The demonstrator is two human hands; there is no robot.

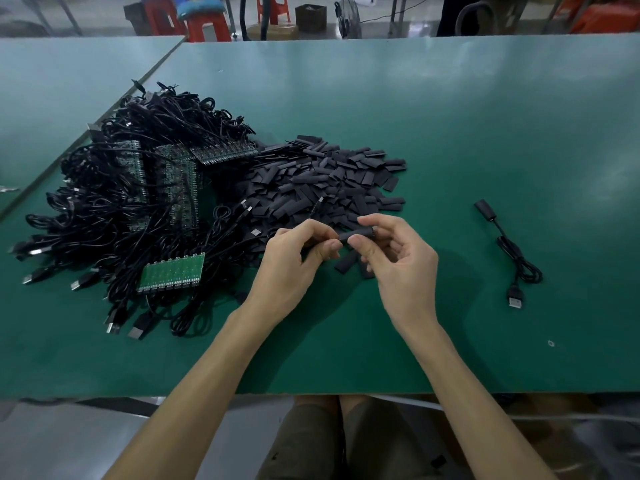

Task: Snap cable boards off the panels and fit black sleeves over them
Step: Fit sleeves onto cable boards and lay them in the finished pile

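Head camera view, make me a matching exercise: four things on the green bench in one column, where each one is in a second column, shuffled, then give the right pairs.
Things:
1. black sleeve
2. finished cable
3. green panel
4. pile of loose sleeves

Places:
A. lying alone on the bench, right of both hands
B. beyond the hands, mid-table
C. pinched between the left hand and right hand
D. on the cable heap, left of the hands

Pairs: 1-C, 2-A, 3-D, 4-B

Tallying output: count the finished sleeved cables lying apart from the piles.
1: the sleeved cable lies alone on the mat, right of both hands. Others may be hidden in the piles.
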